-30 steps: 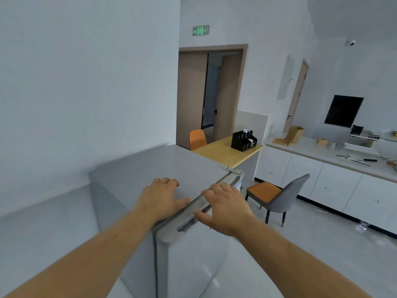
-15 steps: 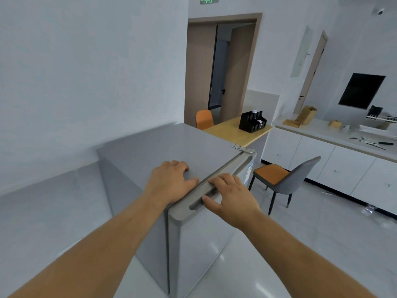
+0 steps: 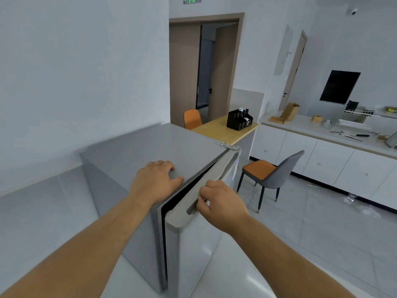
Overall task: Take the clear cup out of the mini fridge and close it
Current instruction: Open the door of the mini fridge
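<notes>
mini fridge (image 3: 137, 151) at frame centre, door (image 3: 193, 244) ajar lower centre; chair (image 3: 272, 175) to right, counter (image 3: 322, 130) upper right.

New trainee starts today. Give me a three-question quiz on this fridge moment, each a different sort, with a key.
1. True or false: the mini fridge door is shut tight.
2. Which hand has its fingers in the door's top handle recess? A) left hand B) right hand
3. Fill in: the left hand rests flat on the fridge's ____.

Key: 1 false, it is ajar. 2 B. 3 top.
</notes>
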The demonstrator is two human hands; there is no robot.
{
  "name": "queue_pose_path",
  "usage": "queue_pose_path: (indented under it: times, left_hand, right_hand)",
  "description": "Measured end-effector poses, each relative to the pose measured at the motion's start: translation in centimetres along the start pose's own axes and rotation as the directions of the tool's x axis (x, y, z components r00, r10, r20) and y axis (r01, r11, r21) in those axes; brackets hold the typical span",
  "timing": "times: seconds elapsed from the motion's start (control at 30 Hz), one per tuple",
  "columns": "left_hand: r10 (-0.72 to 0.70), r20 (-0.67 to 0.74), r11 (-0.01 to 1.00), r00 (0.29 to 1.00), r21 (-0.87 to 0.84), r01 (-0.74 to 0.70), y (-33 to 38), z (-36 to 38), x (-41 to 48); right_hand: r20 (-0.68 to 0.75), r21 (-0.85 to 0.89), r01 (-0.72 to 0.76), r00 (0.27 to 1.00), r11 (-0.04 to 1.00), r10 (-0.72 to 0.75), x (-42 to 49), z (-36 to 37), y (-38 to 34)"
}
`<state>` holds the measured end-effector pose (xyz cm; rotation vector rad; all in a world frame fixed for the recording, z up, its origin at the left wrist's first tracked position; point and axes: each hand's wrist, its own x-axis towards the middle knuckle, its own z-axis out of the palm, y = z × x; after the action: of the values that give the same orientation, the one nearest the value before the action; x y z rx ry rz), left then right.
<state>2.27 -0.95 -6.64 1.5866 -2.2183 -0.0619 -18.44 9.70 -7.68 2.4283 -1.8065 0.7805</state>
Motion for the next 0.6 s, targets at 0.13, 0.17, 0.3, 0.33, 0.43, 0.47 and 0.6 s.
queue_pose_path:
  times: [0.13,0.17,0.3,0.33,0.43,0.47,0.6]
  left_hand:
    - [0.003,0.013,0.999,1.000,0.042,-0.004,0.1,0.0,0.2]
    - [0.007,0.014,0.999,1.000,0.051,-0.008,0.1,0.0,0.2]
    - [0.005,0.007,0.999,1.000,0.054,-0.005,0.2,0.1,0.2]
    - [0.004,0.011,0.999,1.000,0.054,-0.005,0.2,0.1,0.2]
    - [0.012,0.022,0.998,1.000,0.057,-0.013,0.1,0.1,0.2]
    - [0.018,0.020,0.998,1.000,0.055,-0.019,0.1,0.1,0.1]
    - [0.018,0.009,0.999,1.000,0.043,-0.018,0.1,0.1,-0.3]
  right_hand:
    - [-0.025,0.035,-0.087,0.996,0.996,0.088,-1.7,-1.8,0.7]
    - [-0.045,0.057,-0.136,0.989,0.989,0.139,-1.6,-2.2,0.6]
    - [0.007,-0.011,-0.296,0.955,0.955,0.296,-0.3,-3.4,0.1]
    - [0.044,-0.101,-0.306,0.949,0.947,0.311,-0.2,-3.6,0.1]
    - [0.083,-0.251,-0.313,0.936,0.916,0.343,-0.7,-4.0,0.1]
    - [0.081,-0.264,-0.312,0.936,0.913,0.343,-1.0,-4.2,0.3]
    - [0.070,-0.311,-0.299,0.939,0.902,0.335,-2.4,-5.1,1.3]
